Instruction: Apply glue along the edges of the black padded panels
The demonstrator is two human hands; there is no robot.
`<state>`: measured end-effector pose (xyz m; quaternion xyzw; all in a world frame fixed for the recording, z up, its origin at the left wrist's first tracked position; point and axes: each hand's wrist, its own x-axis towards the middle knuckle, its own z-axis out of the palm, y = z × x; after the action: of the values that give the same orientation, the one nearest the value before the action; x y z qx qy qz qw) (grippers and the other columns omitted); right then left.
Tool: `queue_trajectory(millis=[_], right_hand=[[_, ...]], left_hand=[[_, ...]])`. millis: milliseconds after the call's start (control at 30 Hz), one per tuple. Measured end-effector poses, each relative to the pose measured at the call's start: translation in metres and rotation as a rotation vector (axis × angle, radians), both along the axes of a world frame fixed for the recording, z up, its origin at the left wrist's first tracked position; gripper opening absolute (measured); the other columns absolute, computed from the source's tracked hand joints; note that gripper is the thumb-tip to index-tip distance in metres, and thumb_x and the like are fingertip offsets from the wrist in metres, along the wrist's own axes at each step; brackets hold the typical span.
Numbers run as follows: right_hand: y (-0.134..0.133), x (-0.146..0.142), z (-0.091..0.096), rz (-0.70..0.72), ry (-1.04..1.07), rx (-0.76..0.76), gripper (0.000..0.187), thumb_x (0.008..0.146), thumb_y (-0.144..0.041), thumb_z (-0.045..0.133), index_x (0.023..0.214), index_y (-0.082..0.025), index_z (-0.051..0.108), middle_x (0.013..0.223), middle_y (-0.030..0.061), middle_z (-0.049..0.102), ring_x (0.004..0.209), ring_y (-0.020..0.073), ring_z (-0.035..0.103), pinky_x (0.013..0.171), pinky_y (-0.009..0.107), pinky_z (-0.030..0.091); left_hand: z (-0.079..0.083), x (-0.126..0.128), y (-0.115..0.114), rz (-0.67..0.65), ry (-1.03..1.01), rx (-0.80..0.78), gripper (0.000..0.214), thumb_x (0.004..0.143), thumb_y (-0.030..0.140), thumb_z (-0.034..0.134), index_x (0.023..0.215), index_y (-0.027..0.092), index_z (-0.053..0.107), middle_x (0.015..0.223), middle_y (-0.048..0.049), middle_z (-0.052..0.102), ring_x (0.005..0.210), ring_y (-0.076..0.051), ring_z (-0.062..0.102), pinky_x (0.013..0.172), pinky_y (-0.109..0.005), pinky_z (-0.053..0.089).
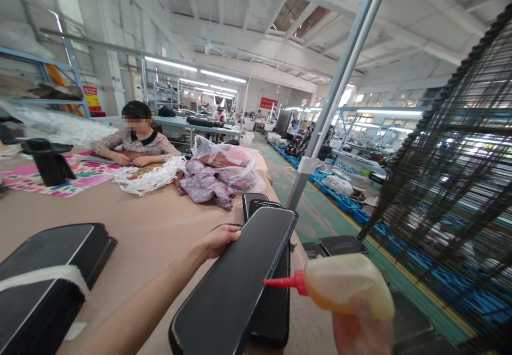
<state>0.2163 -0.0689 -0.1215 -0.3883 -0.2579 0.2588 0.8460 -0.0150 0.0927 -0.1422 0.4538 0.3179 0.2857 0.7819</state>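
Observation:
My left hand (220, 239) is closed on the left edge of a long black panel (236, 275) with rounded corners, which it holds tilted. Wrapped round a soft squeeze bottle (346, 280) of yellowish liquid, my right hand (358, 325) is slightly blurred by motion. The bottle lies nearly level, its red nozzle (284, 282) pointing left with the tip at the panel's right edge; I cannot tell if liquid is coming out. Under the raised panel more black panels (276, 307) are piled on the brown-covered table (156, 237).
At left stands a stack of black panels (52, 291) bound with a white strap (48, 276). Across the table a person (140, 136) handles fabric beside a black flask (45, 163) and bagged cloth (228, 168). A slanting metal post (340, 88) and dark wire racks (452, 163) stand right.

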Motion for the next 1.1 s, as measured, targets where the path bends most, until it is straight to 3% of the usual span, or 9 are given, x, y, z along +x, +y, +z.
queue_trajectory(millis=[500,733,933,1100], right_hand=[[-0.009,0.002,-0.007,0.037,-0.118,-0.089,0.060,0.075,-0.043,0.070,0.125,-0.015,0.053,0.101,0.0128,0.066,0.088,0.0353,0.064,0.073,0.049,0.055],[-0.009,0.003,-0.011,0.033,-0.161,-0.081,0.064,0.072,-0.047,0.073,0.124,-0.015,0.054,0.099,0.0137,0.066,0.085,0.0363,0.064,0.069,0.049,0.056],[-0.011,0.003,-0.016,0.073,-0.157,-0.118,0.069,0.072,-0.049,0.072,0.128,-0.015,0.050,0.110,0.0164,0.063,0.090,0.0387,0.063,0.065,0.048,0.057],[-0.012,0.001,-0.021,0.118,-0.023,-0.132,0.071,0.069,-0.046,0.075,0.130,-0.020,0.050,0.125,0.0145,0.055,0.097,0.0389,0.061,0.065,0.043,0.058]], left_hand=[[-0.009,0.000,0.012,0.053,0.008,-0.035,0.033,0.065,0.029,0.077,0.092,0.012,0.068,0.077,-0.0065,0.072,0.067,-0.016,0.065,0.068,-0.027,0.049],[-0.014,-0.002,0.018,0.059,0.004,-0.042,0.028,0.065,0.027,0.076,0.087,0.012,0.068,0.074,-0.0061,0.071,0.067,-0.017,0.065,0.067,-0.027,0.049],[-0.014,-0.003,0.021,0.071,-0.006,-0.035,0.029,0.063,0.027,0.077,0.086,0.012,0.068,0.077,-0.0066,0.072,0.065,-0.017,0.065,0.066,-0.028,0.049],[-0.012,-0.004,0.023,0.087,-0.006,-0.036,0.027,0.063,0.024,0.077,0.085,0.012,0.068,0.076,-0.0061,0.072,0.065,-0.016,0.065,0.067,-0.028,0.049]])
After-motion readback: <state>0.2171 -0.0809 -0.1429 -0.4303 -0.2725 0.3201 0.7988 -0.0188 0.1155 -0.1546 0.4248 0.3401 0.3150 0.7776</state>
